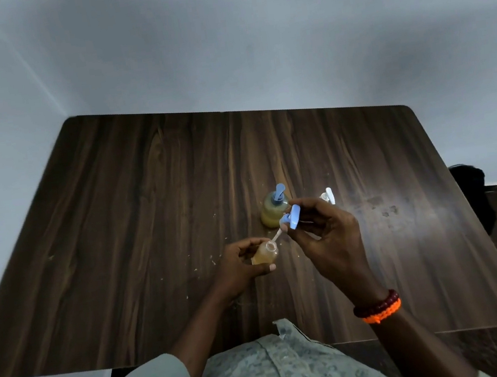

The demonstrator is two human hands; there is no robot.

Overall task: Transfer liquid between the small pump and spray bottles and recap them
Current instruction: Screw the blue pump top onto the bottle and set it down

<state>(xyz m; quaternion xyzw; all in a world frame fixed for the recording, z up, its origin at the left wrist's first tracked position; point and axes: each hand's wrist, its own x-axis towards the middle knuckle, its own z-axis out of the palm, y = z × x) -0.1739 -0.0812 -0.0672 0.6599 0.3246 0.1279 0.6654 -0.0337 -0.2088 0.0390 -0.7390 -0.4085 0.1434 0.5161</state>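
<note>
Here, at the near middle of the dark wood-grain table (120,238), you are caught in what looks like the recapping step. Your left hand (241,262) is curled round a small open bottle (264,253) of amber liquid, steadying it with its bare mouth tilted up toward you. Just right of that mouth, the thin dip tube (276,235) of a blue pump cap (292,218) hangs with its tip at the rim, touching or nearly so; whether it has entered the neck cannot be told. Your right hand (327,234) pinches that cap between thumb and fingertips, held above and to the right of the bottle. Behind the two hands a second pump bottle (274,208), already capped in blue and holding yellowish liquid, stands upright on the table. Farther right, a white sprayer part (328,195) shows behind your right fingers; what it sits on is hidden.

The next move, by this reading, calls for threading the tube straight down the narrow neck, keeping the bottle still, then seating the cap and twisting it tight. A slanted tube could catch the rim and tip the liquid out.
</note>
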